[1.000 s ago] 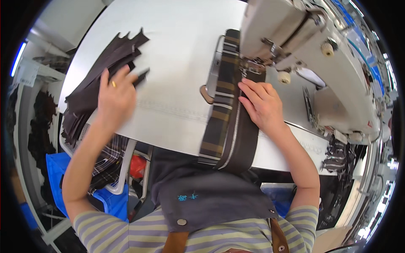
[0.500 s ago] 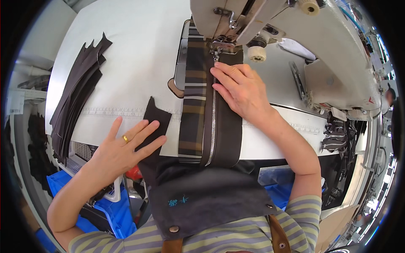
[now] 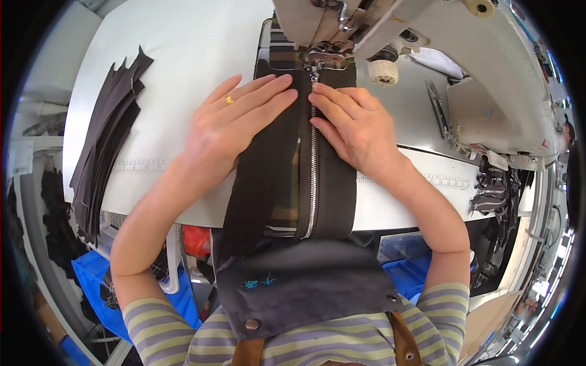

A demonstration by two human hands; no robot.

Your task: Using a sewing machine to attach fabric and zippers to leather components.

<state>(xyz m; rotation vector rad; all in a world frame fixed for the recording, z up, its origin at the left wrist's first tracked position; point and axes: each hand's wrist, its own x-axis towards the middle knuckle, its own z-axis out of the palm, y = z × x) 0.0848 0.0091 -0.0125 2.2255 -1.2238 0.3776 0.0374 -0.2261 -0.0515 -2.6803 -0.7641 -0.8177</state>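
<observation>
My left hand (image 3: 223, 125), a gold ring on one finger, lies flat with fingers stretched over a dark fabric piece (image 3: 256, 189). That piece covers most of a plaid striped fabric (image 3: 285, 215). A long zipper (image 3: 313, 189) with metal teeth and dark tape runs toward me beside it. My right hand (image 3: 360, 131) rests on the zipper tape, fingertips at the teeth just below the slider, fingers extended and holding nothing. The layers' far ends reach the sewing machine's presser foot (image 3: 323, 58); the exact contact there is hard to see.
A stack of dark cut fabric pieces (image 3: 107, 140) lies on the left of the white table (image 3: 177, 49). Thread snips (image 3: 438, 108) lie to the right, by the machine's body. Bundled zippers (image 3: 491, 192) sit at the right edge. Blue bins (image 3: 101, 283) stand below.
My left hand has moved up and right with the dark fabric piece, which now lies over the plaid fabric beside the zipper. My right hand stays at the zipper.
</observation>
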